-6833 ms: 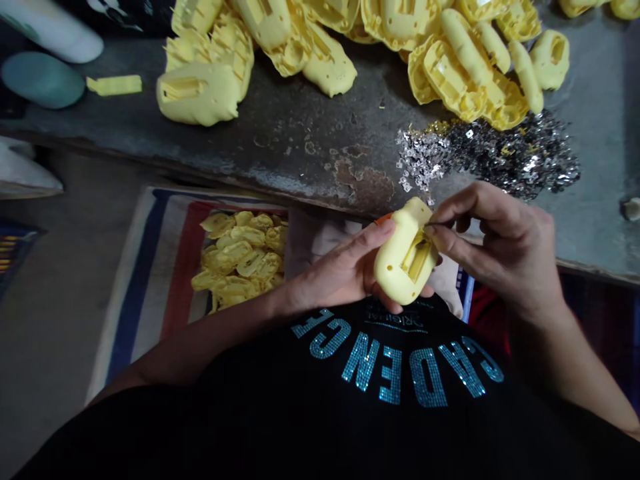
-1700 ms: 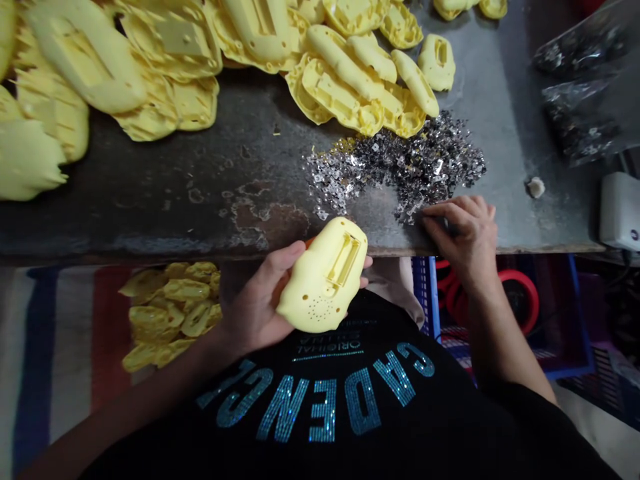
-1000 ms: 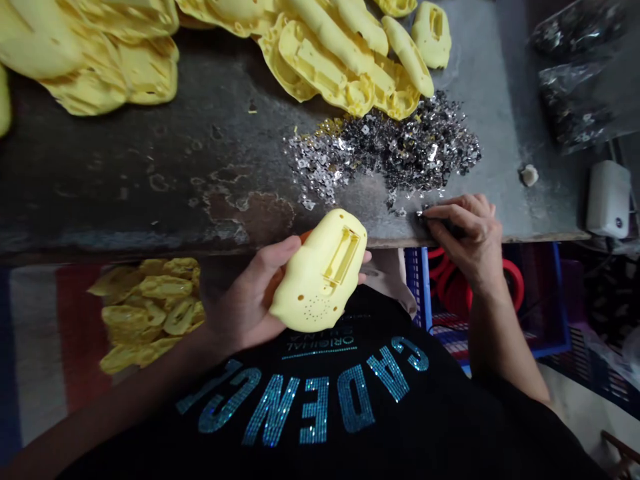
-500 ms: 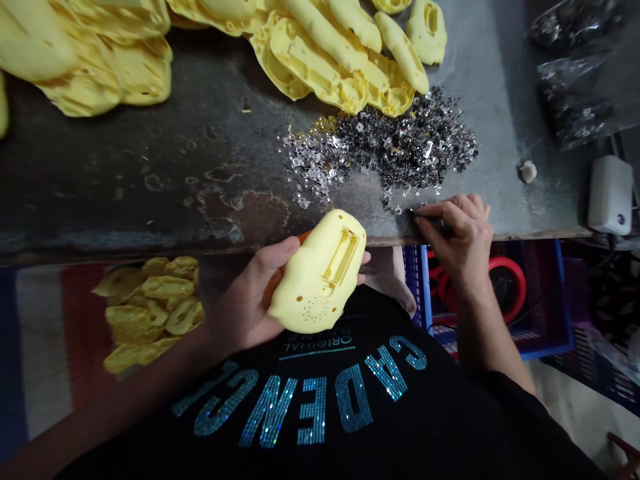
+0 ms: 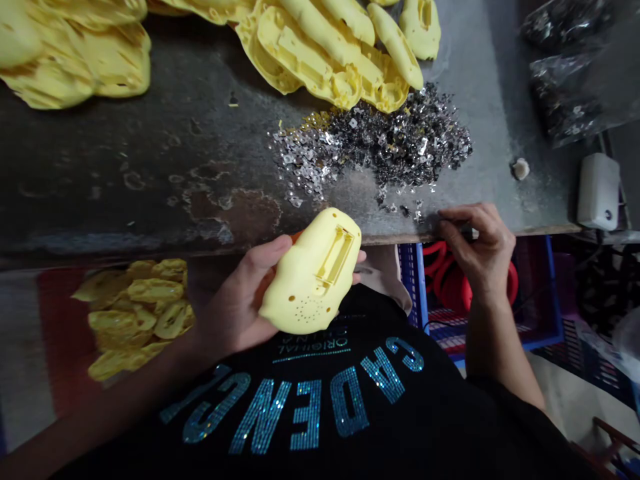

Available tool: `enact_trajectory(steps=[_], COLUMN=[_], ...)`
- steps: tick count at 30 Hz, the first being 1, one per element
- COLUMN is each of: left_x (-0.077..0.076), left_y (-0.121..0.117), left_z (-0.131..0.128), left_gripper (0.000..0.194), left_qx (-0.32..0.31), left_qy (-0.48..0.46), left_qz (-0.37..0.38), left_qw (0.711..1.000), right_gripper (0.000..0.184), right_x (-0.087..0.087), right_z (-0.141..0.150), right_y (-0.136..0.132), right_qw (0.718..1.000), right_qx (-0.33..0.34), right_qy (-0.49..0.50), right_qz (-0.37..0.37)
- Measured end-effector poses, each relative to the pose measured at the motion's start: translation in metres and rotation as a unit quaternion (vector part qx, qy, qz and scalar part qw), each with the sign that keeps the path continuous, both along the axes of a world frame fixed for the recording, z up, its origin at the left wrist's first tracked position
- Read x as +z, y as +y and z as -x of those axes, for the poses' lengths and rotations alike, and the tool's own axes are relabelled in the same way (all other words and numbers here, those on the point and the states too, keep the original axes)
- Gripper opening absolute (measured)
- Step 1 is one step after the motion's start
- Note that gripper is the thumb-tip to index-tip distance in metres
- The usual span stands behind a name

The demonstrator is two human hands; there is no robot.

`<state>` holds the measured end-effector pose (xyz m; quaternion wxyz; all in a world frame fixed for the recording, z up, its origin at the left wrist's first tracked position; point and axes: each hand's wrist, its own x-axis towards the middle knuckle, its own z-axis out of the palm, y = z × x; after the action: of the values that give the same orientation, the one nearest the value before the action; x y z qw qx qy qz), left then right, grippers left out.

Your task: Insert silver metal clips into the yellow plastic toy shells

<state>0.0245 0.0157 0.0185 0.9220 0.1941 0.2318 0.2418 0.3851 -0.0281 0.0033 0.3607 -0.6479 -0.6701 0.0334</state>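
My left hand [image 5: 250, 293] is wrapped round a pale yellow plastic toy housing [image 5: 295, 303], its outside facing up. That face has a long battery compartment, several screw holes and a cluster of small speaker holes. A bit of orange shows behind the housing near my thumb. At the table's front edge my right hand [image 5: 477, 243] has thumb and forefinger close together in a pinch; whatever is between the tips is too small and dark to make out. Just left of those fingertips lie a few loose metal contact plates [image 5: 417, 212], below a large heap of them [image 5: 410, 143].
More yellow housings [image 5: 310, 60] are piled behind the heap, and others [image 5: 100, 67] at back left. Below the table lie further yellow parts [image 5: 145, 310] and a blue crate [image 5: 555, 300] with red-rimmed items. Plastic bags [image 5: 565, 100] and a white box [image 5: 599, 191] sit at right.
My right hand has moved right along the table edge, away from the loose metal plates. My left hand still holds the yellow housing; the whole view has shifted slightly.
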Motion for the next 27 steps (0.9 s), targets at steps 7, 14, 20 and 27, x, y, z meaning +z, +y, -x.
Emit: enact_trajectory(steps=[7, 14, 20, 27], left_x=[0.001, 0.003, 0.005, 0.003], left_y=[-0.001, -0.003, -0.008, -0.010], left_z=[-0.003, -0.020, -0.017, -0.012], left_gripper=[0.059, 0.086, 0.088, 0.087], left_qx=[-0.008, -0.014, 0.000, 0.007], left_qy=[0.018, 0.007, 0.022, 0.002], left_qz=[0.006, 0.027, 0.010, -0.019], left_qw=[1.000, 1.000, 1.000, 1.000], right_gripper=[0.010, 0.016, 0.017, 0.012], right_x=[-0.005, 0.029, 0.053, 0.047], right_z=[0.009, 0.037, 0.079, 0.088], right_y=[0.009, 0.001, 0.016, 0.027], right_qw=[0.997, 0.992, 0.968, 0.961], right_qx=[0.012, 0.112, 0.246, 0.269], right_qy=[-0.069, 0.053, 0.048, 0.065], right_qz=[0.044, -0.004, -0.010, -0.025])
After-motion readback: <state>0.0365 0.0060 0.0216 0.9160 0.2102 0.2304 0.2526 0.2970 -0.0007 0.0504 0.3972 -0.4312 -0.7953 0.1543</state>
